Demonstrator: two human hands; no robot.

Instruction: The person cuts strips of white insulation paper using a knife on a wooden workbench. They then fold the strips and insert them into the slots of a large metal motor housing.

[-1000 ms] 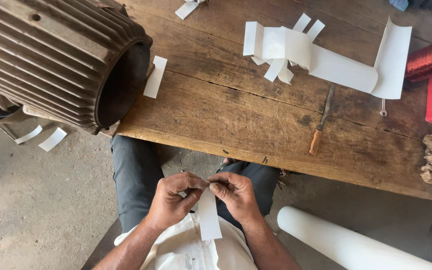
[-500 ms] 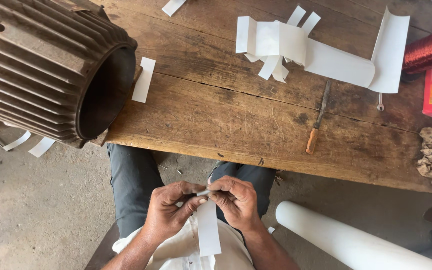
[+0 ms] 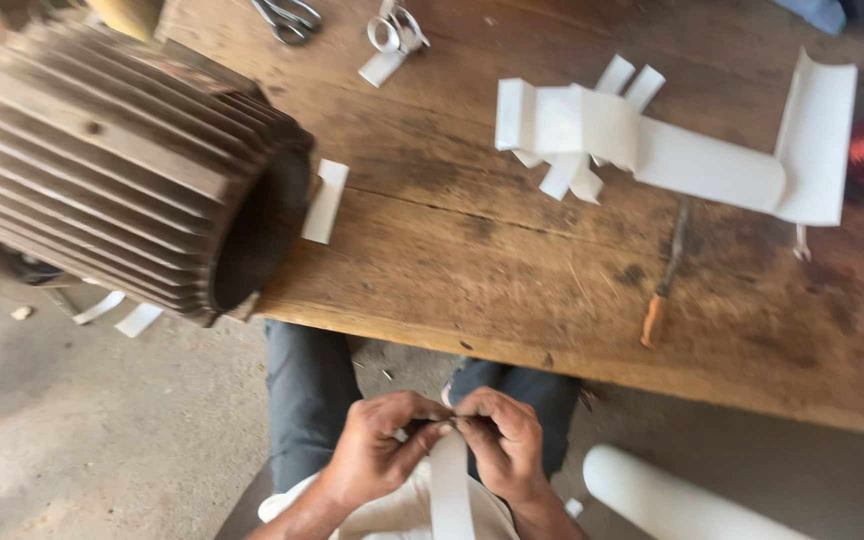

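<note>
Both hands meet over my lap, below the table's front edge. My left hand (image 3: 377, 450) and my right hand (image 3: 502, 445) pinch the top end of a narrow white paper strip (image 3: 450, 490) between their fingertips. The strip hangs down toward my body. On the wooden table (image 3: 472, 270) above lie more white paper pieces (image 3: 592, 130), some folded, some cut into strips. A large ribbed metal motor housing (image 3: 122, 170) lies on its side at the table's left end, its open mouth facing right.
A tool with a wooden handle (image 3: 664, 285) lies on the table at right. Scissors (image 3: 292, 18) and a small metal item lie at the far edge. A loose strip (image 3: 325, 200) rests by the housing. A white paper roll (image 3: 672, 500) lies on the floor at right.
The view has shifted so the table and housing sit lower and further right. My hands stay together on the strip, pinching its top end closer between the fingertips.
</note>
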